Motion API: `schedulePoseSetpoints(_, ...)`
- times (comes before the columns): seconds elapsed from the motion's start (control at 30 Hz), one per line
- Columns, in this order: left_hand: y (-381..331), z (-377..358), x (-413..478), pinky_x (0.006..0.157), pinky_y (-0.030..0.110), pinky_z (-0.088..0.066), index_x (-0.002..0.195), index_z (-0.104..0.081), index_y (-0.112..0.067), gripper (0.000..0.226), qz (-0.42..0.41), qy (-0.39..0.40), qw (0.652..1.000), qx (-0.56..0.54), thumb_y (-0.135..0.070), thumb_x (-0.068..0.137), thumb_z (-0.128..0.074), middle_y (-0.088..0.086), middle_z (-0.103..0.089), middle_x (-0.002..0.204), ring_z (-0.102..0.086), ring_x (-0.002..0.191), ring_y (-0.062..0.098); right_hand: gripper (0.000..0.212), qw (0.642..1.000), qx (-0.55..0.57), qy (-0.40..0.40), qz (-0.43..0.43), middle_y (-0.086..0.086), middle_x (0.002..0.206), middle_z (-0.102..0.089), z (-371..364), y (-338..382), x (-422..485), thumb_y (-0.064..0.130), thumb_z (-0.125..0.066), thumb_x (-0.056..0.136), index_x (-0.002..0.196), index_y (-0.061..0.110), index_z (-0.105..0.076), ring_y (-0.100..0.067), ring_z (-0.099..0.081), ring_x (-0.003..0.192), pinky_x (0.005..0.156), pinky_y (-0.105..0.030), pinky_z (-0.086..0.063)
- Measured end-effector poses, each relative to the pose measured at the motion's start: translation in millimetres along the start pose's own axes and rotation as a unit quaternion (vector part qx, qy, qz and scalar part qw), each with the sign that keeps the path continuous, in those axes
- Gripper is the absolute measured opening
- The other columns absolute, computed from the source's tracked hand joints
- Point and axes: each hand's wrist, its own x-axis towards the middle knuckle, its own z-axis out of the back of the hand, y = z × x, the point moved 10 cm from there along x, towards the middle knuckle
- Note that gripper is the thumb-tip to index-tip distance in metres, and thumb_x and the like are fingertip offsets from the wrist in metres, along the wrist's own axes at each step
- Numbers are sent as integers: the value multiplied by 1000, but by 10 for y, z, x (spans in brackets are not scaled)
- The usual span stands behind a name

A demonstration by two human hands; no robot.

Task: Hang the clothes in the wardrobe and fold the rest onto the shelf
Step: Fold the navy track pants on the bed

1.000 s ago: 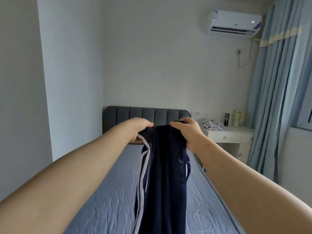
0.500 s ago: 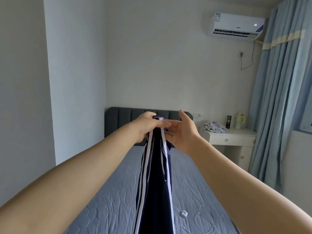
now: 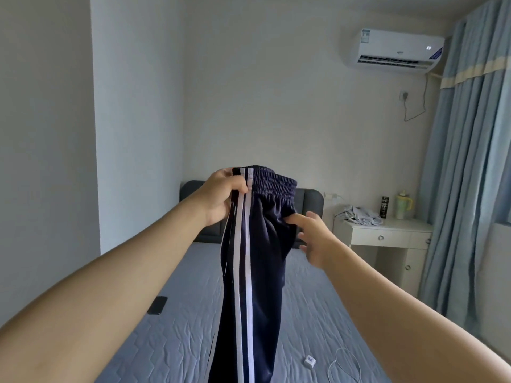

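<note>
Head cam: L hand (image 3: 221,195) fingers clamp trousers (image 3: 262,272) waistband-up, hanging vert.; R hand (image 3: 317,243) fingers slack.

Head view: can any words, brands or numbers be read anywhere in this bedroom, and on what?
None can be read.
Air conditioner: stickers and a centre logo, all blurred.
Black can on the nightstand: print too small.
White charger plug on the bed: mark unreadable.
</note>
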Motion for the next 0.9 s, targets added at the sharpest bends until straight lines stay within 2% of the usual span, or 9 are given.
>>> schedulePoseSetpoints(0.13, 132, 15, -14, 53, 26, -52, 70, -58, -10, 26, 47, 27, 998, -13, 4, 80, -39, 4, -61, 61, -61, 57, 17, 11, 988, 88, 122, -30, -6, 87, -71, -307, -18, -28, 16, -59, 87, 92, 9, -66, -20, -66, 76, 71, -29, -51)
schedulePoseSetpoints(0.2, 200, 78, 0, 55, 26, -53, 75, -62, -9, 29, 53, 11, 998, 10, 4, 88, -39, 5, -65, 65, -61, 65, 20, 6, 989, 112, 93, 7, -9, 78, -72, -291, 136, 29, 11, -61, 87, 89, 8, -66, -22, -68, 68, 64, -31, -55)
schedulePoseSetpoints(0.3, 375, 60, -41, 83, 36, -52, 114, -57, -14, 22, 114, 71, 987, 90, -10, 92, -53, 8, -67, 105, -63, 99, 24, 6, 992, 86, 35, 81, -12, 87, -71, -229, 417, 73, 9, -65, 85, 90, 9, -65, -27, -68, 79, 71, -38, -56)
schedulePoseSetpoints(0.37, 509, 110, -76, 85, 34, -51, 113, -60, -18, 28, 169, 95, 964, 180, -6, 88, -60, 4, -68, 108, -64, 99, 19, 7, 990, 44, 16, 131, -9, 88, -70, -227, 589, 92, 9, -67, 84, 89, 13, -65, -23, -67, 80, 68, -33, -57)
schedulePoseSetpoints(0.5, 326, 555, 37, 83, 32, -50, 107, -63, -8, 22, 138, -67, 945, 290, -5, 85, -63, 6, -66, 97, -62, 90, 20, 14, 968, -108, -21, 226, -2, 82, -69, -216, 908, 70, 16, -75, 77, 88, 13, -68, -17, -65, 76, 68, -28, -57)
schedulePoseSetpoints(0.6, 34, 782, 120, 70, 27, -44, 99, -66, -7, 19, 70, -151, 898, 407, -18, 84, -65, 7, -64, 93, -58, 84, 20, 12, 947, -239, -17, 213, -3, 78, -66, -218, 1008, 114, 23, -76, 76, 79, 15, -68, -19, -61, 75, 76, -31, -53)
schedulePoseSetpoints(0.73, -217, 868, 114, 50, 24, -32, 87, -63, -11, 18, 37, -205, 842, 498, -29, 86, -62, 0, -53, 69, -47, 59, 12, 23, 860, -471, -27, 193, -6, 71, -55, -213, 1147, 171, 22, -65, 84, 88, 0, -66, -23, -51, 75, 63, -26, -41)
schedulePoseSetpoints(0.8, -224, 884, 123, 46, 22, -34, 84, -58, -12, 20, 49, -218, 861, 456, -32, 89, -59, 0, -49, 66, -46, 54, 12, 20, 833, -509, -73, 202, -2, 65, -49, -143, 1222, 156, 25, -57, 89, 78, 8, -60, -24, -48, 73, 57, -26, -37)
schedulePoseSetpoints(0.9, -161, 839, 67, 38, 17, -46, 104, -55, -14, 27, 118, -241, 919, 289, -38, 92, -55, 0, -53, 79, -57, 46, 12, 25, 863, -442, -129, 207, -3, 69, -50, -39, 1253, 155, 26, -48, 92, 69, 16, -50, -24, -47, 65, 61, -30, -41)
